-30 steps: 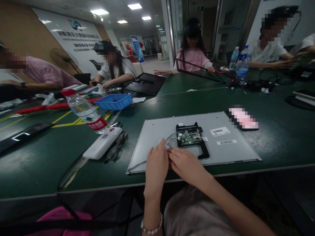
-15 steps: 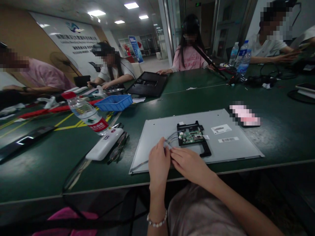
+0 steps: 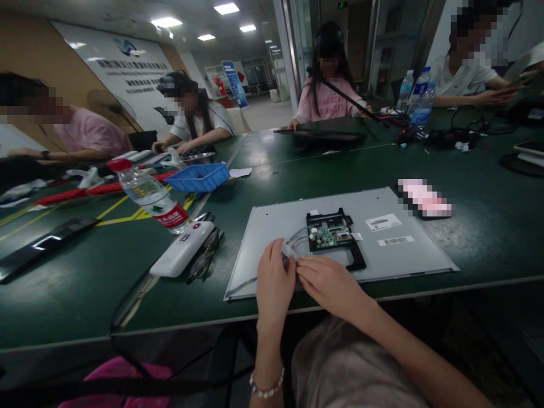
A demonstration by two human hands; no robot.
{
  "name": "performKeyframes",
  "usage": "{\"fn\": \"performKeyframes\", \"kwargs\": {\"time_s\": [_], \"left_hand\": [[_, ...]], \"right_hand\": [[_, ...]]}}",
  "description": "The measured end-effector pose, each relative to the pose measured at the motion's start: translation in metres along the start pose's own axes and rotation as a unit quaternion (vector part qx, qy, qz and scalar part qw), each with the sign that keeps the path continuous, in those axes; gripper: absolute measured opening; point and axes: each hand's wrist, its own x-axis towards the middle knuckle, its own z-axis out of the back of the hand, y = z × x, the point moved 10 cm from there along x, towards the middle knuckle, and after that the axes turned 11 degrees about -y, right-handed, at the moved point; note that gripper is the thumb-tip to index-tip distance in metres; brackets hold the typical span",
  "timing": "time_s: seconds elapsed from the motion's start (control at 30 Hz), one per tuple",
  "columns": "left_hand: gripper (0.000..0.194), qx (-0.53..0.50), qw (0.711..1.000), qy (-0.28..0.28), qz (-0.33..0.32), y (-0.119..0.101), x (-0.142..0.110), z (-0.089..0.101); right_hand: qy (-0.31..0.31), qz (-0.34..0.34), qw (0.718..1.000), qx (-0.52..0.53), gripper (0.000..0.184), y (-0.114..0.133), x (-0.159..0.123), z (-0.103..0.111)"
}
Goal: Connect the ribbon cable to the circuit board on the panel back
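Note:
A grey flat metal panel point(image 3: 408, 258) lies on the table in front of me. On it sits a black plastic bracket point(image 3: 357, 255) with a green circuit board point(image 3: 330, 237) inside. Thin grey cables point(image 3: 298, 232) run from the board's left side to a pale, whitish piece point(image 3: 289, 250) around them. My left hand point(image 3: 275, 283) pinches this cable bundle, its fingers curled. My right hand point(image 3: 334, 286) meets it from the right, fingertips closed on the cable as well. The fingers partly hide the grip. More cable point(image 3: 242, 286) comes out left of my left hand.
Left of the panel are a white power bank point(image 3: 182, 249), glasses point(image 3: 206, 255) and a water bottle point(image 3: 153, 195). A blue tray point(image 3: 198, 178) stands behind. A phone point(image 3: 425, 198) lies right of the panel. Across the table, a person handles a black flat panel point(image 3: 323, 137).
My hands stay at the cable with slight finger shifts, and more of the pale piece shows. Across the table, the black panel has been moved right by the person opposite.

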Motion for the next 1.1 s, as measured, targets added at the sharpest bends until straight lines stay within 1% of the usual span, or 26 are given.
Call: {"fn": "performKeyframes", "kwargs": {"time_s": [0.1, 0.2, 0.3, 0.43, 0.57, 0.87, 1.1], "left_hand": [[0.033, 0.000, 1.000, -0.015, -0.004, -0.001, -0.002, 0.003], [0.029, 0.024, 0.999, -0.021, -0.013, -0.001, -0.005, 0.005], [0.026, 0.062, 0.998, 0.001, -0.015, -0.002, -0.009, 0.001], [0.027, 0.097, 0.995, 0.028, -0.003, 0.000, -0.011, -0.002], [0.027, 0.096, 0.995, 0.035, -0.010, -0.003, -0.011, -0.003], [0.028, 0.088, 0.995, 0.027, -0.031, -0.007, -0.010, -0.002], [0.029, 0.094, 0.995, 0.034, -0.026, -0.006, -0.010, -0.003]], "right_hand": [[0.001, 0.002, 1.000, -0.005, 0.023, 0.001, 0.001, 0.000], [0.002, 0.007, 1.000, -0.005, 0.021, 0.002, 0.001, 0.001], [-0.003, 0.005, 1.000, 0.001, 0.020, 0.003, 0.002, 0.003], [-0.009, 0.004, 1.000, 0.004, 0.022, 0.003, 0.003, 0.005], [-0.005, -0.003, 1.000, 0.011, 0.022, 0.002, 0.002, 0.004], [0.008, -0.017, 0.999, 0.032, 0.023, -0.001, 0.002, 0.002], [0.002, -0.017, 0.999, 0.036, 0.023, -0.002, 0.002, 0.003]]}}
